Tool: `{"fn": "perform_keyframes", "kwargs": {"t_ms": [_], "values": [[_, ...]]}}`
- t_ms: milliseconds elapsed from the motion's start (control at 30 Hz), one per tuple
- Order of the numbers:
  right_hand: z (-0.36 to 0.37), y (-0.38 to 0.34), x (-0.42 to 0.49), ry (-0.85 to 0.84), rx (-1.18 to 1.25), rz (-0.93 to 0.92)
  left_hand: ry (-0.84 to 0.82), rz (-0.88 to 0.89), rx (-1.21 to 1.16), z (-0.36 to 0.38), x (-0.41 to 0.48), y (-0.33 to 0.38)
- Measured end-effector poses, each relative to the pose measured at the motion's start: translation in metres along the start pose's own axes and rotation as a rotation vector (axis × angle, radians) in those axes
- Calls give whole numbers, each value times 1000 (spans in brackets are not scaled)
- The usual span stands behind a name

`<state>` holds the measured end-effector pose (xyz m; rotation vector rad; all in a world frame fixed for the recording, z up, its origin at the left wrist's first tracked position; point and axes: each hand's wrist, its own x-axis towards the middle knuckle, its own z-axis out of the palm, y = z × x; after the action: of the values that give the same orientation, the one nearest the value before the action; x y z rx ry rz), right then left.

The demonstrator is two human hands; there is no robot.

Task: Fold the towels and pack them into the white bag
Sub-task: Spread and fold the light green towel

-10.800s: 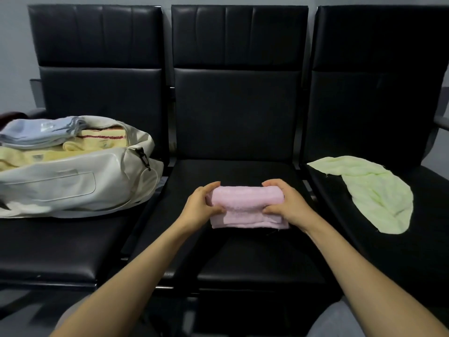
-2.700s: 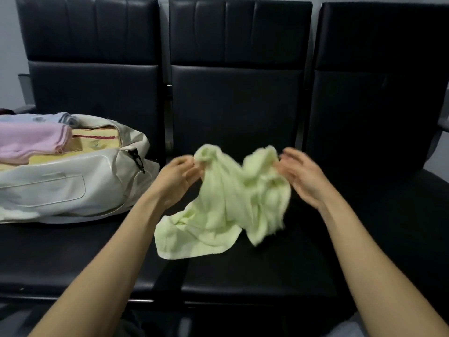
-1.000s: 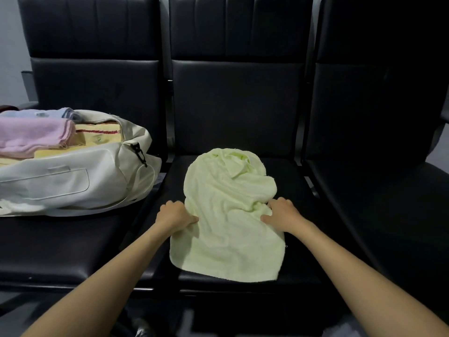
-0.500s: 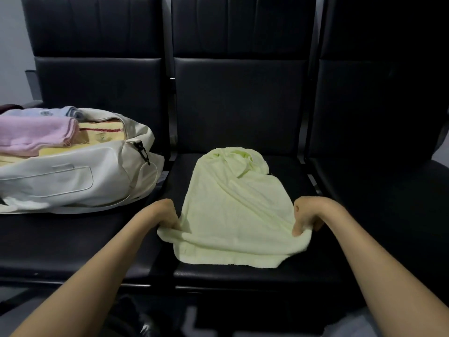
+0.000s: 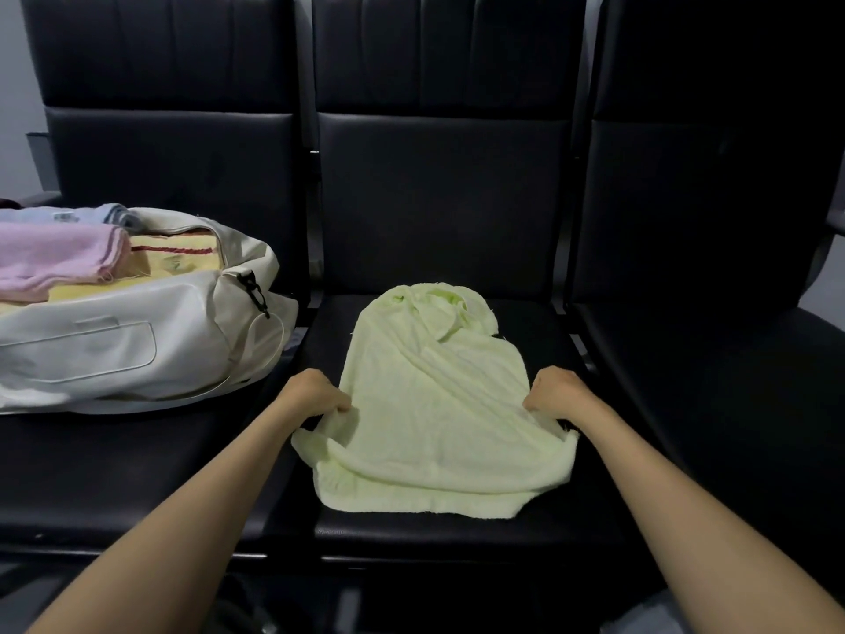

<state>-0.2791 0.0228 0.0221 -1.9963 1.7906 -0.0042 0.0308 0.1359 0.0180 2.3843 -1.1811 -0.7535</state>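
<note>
- While the left hand (image 5: 315, 395) and the right hand (image 5: 555, 391) each pinch a side edge of the pale green towel (image 5: 434, 404), the cloth lies spread on the middle seat (image 5: 457, 533) at centre frame, with its near part raised a little off the cushion.
- Its long axis runs from the lower centre of the frame up toward the seat back. The broad hem sits lowest, and the far end is bunched and rumpled at the top.
- Both hands are well apart and level with each other across the frame, so neither is nearer. Most of the fabric lies beyond them, up the frame.
- Fingers curl under the cloth; how many of them actually hold it I cannot quite tell.
- Judging by that layout, the coming fold would carry the held part up the frame along the axis, over the rumpled far end.
- At the left of the frame the white bag (image 5: 137, 340) sits open on the neighbouring seat, nearer the left hand. A pink towel (image 5: 59, 258) lies on a yellow towel (image 5: 178, 258) inside it, with a blue towel (image 5: 91, 215) behind.
- One second ago the hands rested on top of the cloth, with heavy creases between them. Now they grip its edges, and the middle is drawn wider and smoother.
</note>
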Motion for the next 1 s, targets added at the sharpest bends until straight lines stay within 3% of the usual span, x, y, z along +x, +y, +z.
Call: {"fn": "perform_keyframes", "kwargs": {"t_ms": [200,400,533,633,767,867,933,1000], "values": [[-30,13,-17,-247,-6,17,-157,-112,245,-21,8,-9],[-2,2,1,32,132,15,122,-99,167,-4,24,-2],[12,-5,15,67,146,81,176,-110,127,8,22,6],[2,-5,20,51,228,119,172,-63,-32,6,26,7],[-17,9,24,41,658,69,85,-16,-603,-8,26,6],[-30,21,17,6,948,8,-74,42,-1021,-19,18,5],[-35,28,7,-24,1021,-40,-175,94,-1089,-24,13,5],[-37,32,0,-49,1007,-91,-190,131,-1003,-25,10,3]]}}
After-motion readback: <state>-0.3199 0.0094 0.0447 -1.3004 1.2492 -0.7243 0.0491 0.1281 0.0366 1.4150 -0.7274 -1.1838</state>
